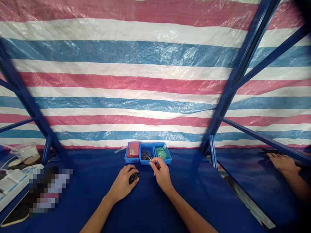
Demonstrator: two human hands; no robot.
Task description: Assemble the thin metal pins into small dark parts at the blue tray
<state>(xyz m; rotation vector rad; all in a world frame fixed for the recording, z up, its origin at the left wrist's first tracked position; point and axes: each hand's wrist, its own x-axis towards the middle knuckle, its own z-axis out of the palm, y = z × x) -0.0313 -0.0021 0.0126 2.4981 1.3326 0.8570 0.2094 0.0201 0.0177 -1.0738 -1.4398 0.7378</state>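
My left hand (125, 183) lies on the blue table, its fingers and thumb curled around a small heap of dark screws (134, 177). My right hand (161, 173) is raised just in front of the bins, thumb and fingertips pinched on a small thin shiny piece, seemingly a screw (150, 159). Behind the hands stand three joined blue bins. The middle bin (147, 162) holds more dark screws (145, 155). In the left bin (132, 160) lies a red packet (133, 149); green plastic packets (161, 152) fill the right bin (167, 161).
A thin clear tube (120, 150) lies left of the bins. At far left are a white power strip (17, 181) and a phone (18, 208). Blue metal posts (227, 87) flank the table before a striped sheet (136, 77). Another person's hand (283, 162) rests at far right.
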